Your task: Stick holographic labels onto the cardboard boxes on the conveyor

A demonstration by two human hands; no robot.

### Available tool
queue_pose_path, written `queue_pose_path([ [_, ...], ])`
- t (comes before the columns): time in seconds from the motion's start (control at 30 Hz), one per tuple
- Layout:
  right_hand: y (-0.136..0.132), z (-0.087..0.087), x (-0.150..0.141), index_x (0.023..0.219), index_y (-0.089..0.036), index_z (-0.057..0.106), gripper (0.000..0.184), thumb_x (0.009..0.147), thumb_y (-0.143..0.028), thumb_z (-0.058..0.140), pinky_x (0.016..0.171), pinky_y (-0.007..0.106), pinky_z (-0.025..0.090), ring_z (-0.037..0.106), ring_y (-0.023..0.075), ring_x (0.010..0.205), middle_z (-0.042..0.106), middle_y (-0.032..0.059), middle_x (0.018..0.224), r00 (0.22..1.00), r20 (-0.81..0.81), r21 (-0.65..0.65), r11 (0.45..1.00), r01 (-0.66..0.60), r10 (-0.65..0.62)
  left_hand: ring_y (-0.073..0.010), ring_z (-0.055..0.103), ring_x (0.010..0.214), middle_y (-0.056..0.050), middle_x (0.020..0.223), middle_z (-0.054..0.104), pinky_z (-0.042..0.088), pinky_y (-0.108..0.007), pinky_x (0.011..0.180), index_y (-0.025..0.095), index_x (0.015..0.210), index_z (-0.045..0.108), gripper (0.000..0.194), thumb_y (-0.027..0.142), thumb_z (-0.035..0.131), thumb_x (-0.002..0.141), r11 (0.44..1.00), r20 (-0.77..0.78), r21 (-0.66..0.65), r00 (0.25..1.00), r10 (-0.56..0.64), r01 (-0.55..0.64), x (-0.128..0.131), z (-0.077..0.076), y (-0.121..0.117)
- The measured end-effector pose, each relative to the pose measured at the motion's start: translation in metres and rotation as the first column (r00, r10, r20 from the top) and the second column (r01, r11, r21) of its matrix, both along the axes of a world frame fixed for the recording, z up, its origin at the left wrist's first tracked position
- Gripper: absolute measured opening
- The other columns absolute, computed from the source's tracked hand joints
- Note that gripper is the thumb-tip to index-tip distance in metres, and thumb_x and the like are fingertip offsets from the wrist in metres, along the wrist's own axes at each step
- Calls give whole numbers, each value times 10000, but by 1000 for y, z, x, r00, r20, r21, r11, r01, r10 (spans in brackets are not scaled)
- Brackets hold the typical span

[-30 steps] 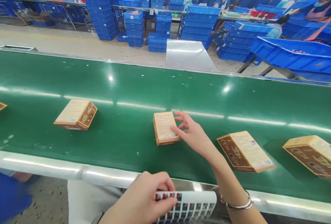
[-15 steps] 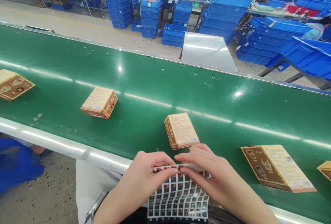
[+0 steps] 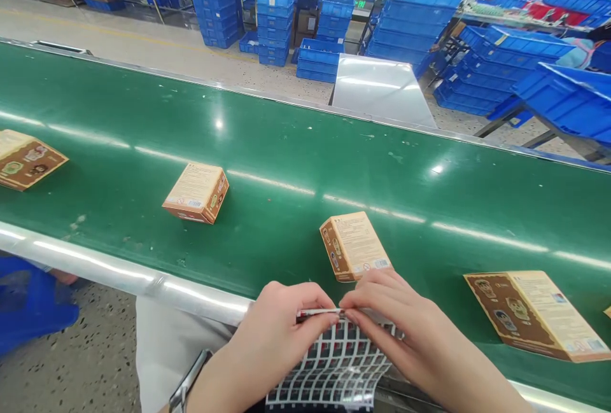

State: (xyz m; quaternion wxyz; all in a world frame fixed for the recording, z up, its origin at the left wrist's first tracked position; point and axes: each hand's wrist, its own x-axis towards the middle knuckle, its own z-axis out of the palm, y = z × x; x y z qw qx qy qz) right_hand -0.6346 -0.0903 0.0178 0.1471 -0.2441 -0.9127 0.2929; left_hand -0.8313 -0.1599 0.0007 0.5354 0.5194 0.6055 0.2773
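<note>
A sheet of stickers (image 3: 334,368), printed in a grid of small dark squares with white borders, hangs curved in front of me. My left hand (image 3: 291,330) pinches its folded top edge between thumb and fingers. Close beside it, my right hand (image 3: 396,317) pinches the same edge, the fingertips of both hands almost touching. Just beyond my right hand a brown and cream box (image 3: 358,244) lies on the green conveyor belt (image 3: 267,241), its lower edge partly hidden by the fingers. Whether a single sticker is between my right fingertips I cannot make out.
More such boxes lie along the belt: one left of centre (image 3: 198,190), one at the far left (image 3: 28,161), one at the right (image 3: 534,314). A metal rail (image 3: 119,273) edges the near side. Beyond stand a metal plate (image 3: 379,91) and stacked blue crates (image 3: 401,25).
My right hand has come back from the box on the belt to the sticker sheet, joining my left. Over the last half second the boxes have shifted right in view.
</note>
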Motion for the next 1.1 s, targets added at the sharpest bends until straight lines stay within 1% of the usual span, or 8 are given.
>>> queue_pose_path([
  [0.33, -8, -7, 0, 970, -217, 602, 139, 1012, -126, 505, 694, 277, 498, 638, 157, 741, 695, 7, 842, 987, -130, 187, 976, 113, -90, -109, 548, 623, 53, 676, 688, 367, -216, 598, 219, 789, 727, 207, 322, 599, 913, 1000, -16, -15, 1000, 5, -5, 3, 5, 6],
  [0.57, -15, -2, 4, 1019, -191, 656, 158, 987, -94, 536, 944, 364, 455, 694, 194, 924, 749, 49, 990, 993, -91, 473, 874, 112, -78, -128, 574, 652, 44, 701, 705, 368, -230, 592, 234, 799, 735, 218, 348, 593, 921, 999, -60, -31, 998, 11, -13, 10, 8, 10],
  [0.63, -16, -2, 10, 995, -208, 663, 164, 965, -86, 557, 968, 377, 448, 696, 201, 961, 755, 38, 1008, 983, -138, 446, 879, 171, -122, -139, 592, 664, 40, 699, 708, 379, -237, 597, 240, 823, 743, 204, 347, 600, 921, 999, -86, -41, 996, 0, -4, 11, 7, 11],
  [0.73, -7, -4, 27, 906, -255, 668, 114, 958, -190, 590, 901, 341, 505, 697, 208, 1001, 749, 23, 1072, 913, -241, 159, 914, 373, -330, -161, 626, 692, 29, 715, 723, 416, -257, 626, 246, 854, 756, 163, 319, 623, 916, 998, -178, -42, 983, -51, 44, 12, 3, 13],
  [0.8, 8, -6, 40, 844, -263, 673, 146, 944, -357, 622, 838, 314, 531, 693, 227, 1026, 742, 32, 1127, 785, -240, -104, 819, 564, -571, -171, 659, 754, 20, 780, 747, 465, -267, 673, 245, 837, 758, 114, 281, 667, 896, 991, -202, 29, 972, -121, 129, 14, -2, 12],
  [0.87, 26, -10, 52, 806, -249, 689, 300, 868, -542, 666, 822, 328, 536, 680, 267, 1045, 726, 62, 1193, 631, -151, -322, 641, 696, -761, -188, 688, 928, 1, 969, 777, 524, -277, 782, 235, 798, 754, 75, 237, 720, 864, 951, -189, 190, 960, -208, 244, 19, -7, 12],
  [0.97, 49, -19, 59, 790, -220, 722, 497, 680, -704, 748, 839, 364, 527, 655, 308, 1041, 710, 109, 1225, 537, -14, -533, 461, 710, -843, -274, 508, 1364, -51, 1440, 601, 477, -365, 1074, 187, 779, 748, 77, 214, 744, 850, 771, -289, 456, 894, -343, 444, 32, -15, 18],
  [1.1, 59, -31, 59, 801, -201, 747, 571, 565, -718, 800, 718, 347, 525, 651, 291, 901, 751, 121, 1031, 473, 38, -616, 352, 705, -880, -323, 273, 1513, -111, 1608, 366, 270, -477, 1244, 135, 778, 755, 161, 214, 678, 895, 534, -498, 550, 765, -408, 642, 53, -25, 39],
])
